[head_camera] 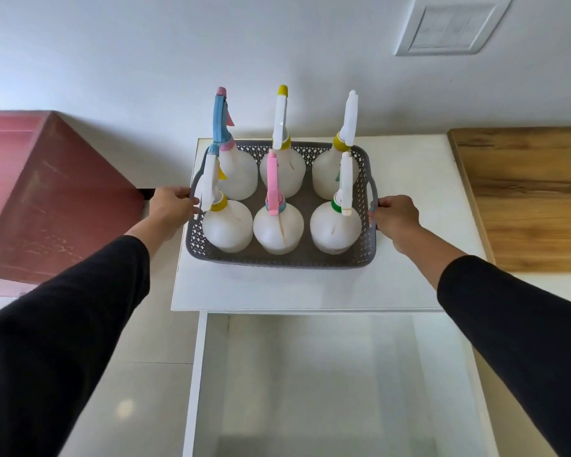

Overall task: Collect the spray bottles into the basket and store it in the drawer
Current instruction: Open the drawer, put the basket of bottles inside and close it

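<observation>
Already the collecting looks finished: in the head view, six spray bottles (279,189) stand upright in two rows of three inside the grey lattice basket (279,257), and none is visible outside it. The basket rests on the white worktop (412,245), near its middle, with a pink box (56,199) to the left and a wooden board (528,199) to the right.

The left hand (172,206) is closed around the basket's left handle, and the right hand (394,217) is closed around the right handle; both black sleeves reach in from the near edge. Whether the basket is off the surface cannot be told; it appears to sit flat.

Just below the worktop's near edge the white drawer (197,374) stands pulled open, its inside apparently bare.

The step in hand, then, is judged to be the storing. The next move calls for an even lift with both hands, drawing the basket toward the near side, then lowering it level into the drawer. The tall trigger heads make the load top-heavy, so tilting could topple a bottle.
</observation>
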